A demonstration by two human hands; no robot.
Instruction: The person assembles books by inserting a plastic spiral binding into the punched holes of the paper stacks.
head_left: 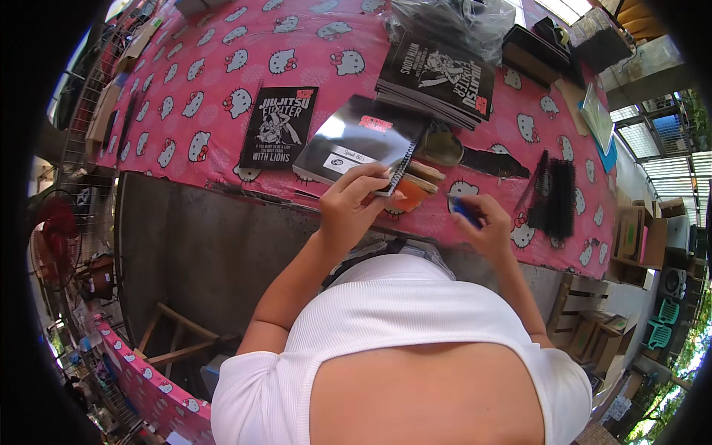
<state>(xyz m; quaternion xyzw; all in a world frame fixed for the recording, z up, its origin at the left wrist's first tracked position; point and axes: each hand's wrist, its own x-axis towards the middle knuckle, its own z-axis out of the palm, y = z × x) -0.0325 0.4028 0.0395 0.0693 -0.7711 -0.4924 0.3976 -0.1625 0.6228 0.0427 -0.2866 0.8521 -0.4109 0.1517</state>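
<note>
A glossy black spiral-bound notebook (363, 133) lies near the table's front edge, with a white label on its cover. At its lower right corner, by the end of the black coil (407, 159), my left hand (351, 204) is closed on it with pinched fingers. Just to the right, my right hand (486, 226) wraps round a small blue-handled tool (466, 212); its kind is not clear, as the fingers cover much of it. The tool is apart from the notebook. Between the hands sits an orange object (412, 195), partly hidden.
A pink patterned cloth (311, 63) covers the table. Another black notebook (280, 130) lies left, and a notebook stack (437, 70) stands behind. Loose black binding coils (556, 196) lie right, past a dark flat strip (495, 162). Clear plastic (460, 26) and a black box (530, 55) are farther back.
</note>
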